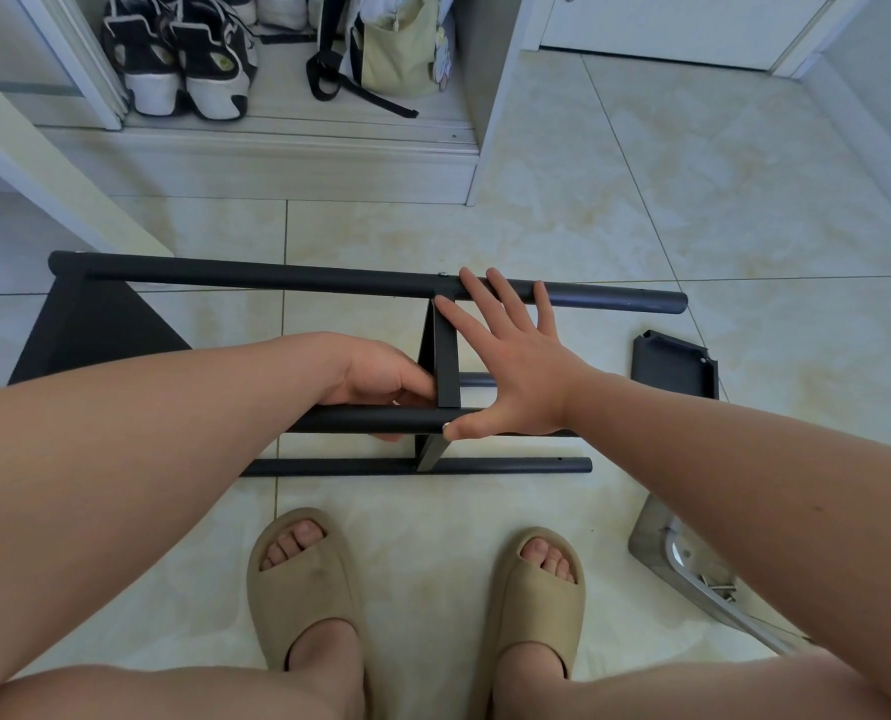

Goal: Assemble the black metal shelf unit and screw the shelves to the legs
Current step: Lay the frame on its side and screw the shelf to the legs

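Left hand (381, 379) fingers curled round near leg (360, 420); right hand (516, 366) fingers spread straight, tips on far leg (277, 275).

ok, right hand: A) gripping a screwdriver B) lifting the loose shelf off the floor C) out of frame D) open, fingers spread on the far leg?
D: the right hand is open, fingers spread across the far leg by the mounted shelf, no tool in it; the loose shelf lies untouched; the left hand grips the near leg.
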`<state>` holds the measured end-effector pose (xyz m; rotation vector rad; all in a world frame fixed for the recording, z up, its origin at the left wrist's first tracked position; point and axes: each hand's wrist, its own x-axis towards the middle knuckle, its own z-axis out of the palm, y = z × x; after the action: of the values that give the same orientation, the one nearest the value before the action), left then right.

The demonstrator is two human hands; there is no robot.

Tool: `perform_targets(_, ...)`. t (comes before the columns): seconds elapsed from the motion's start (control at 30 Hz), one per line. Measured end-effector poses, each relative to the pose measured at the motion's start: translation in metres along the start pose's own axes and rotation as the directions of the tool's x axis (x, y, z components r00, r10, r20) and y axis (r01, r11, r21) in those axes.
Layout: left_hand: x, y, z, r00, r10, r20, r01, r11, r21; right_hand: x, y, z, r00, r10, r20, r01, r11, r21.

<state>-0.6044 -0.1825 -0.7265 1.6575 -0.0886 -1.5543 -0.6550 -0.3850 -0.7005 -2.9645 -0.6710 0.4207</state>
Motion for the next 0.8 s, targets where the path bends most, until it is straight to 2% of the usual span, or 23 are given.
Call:
perform_targets(0.3,-0.0019,0.0009,-0.0017,0.997,0.067,0.037,-0.066,0.997,-0.041,0.0006,0.0003,-0.0001,1.000,0.002,0.002,-0.002,1.000,-0.003)
perform_targets(0.4,-0.0008,0.0009,-0.0013,0.999,0.034,0.039,-0.031,0.997,-0.076,0.0004,0.0007,0.0005,1.000,0.000,-0.002,0.000,1.000,-0.006)
perform_targets(0.53,-0.0007,-0.0003,0.0018,1.000,-0.006,-0.007,0.006,1.000,-0.010,0.0001,0.0001,0.0012,1.000,-0.001,-0.006,0.001,1.000,-0.002)
perform_targets(0.8,-0.0033,0.0011,0.0038,0.993,0.117,-0.033,-0.118,0.993,-0.017,0.0001,-0.0003,0.0009,1.000,0.002,-0.001,-0.002,1.000,-0.007)
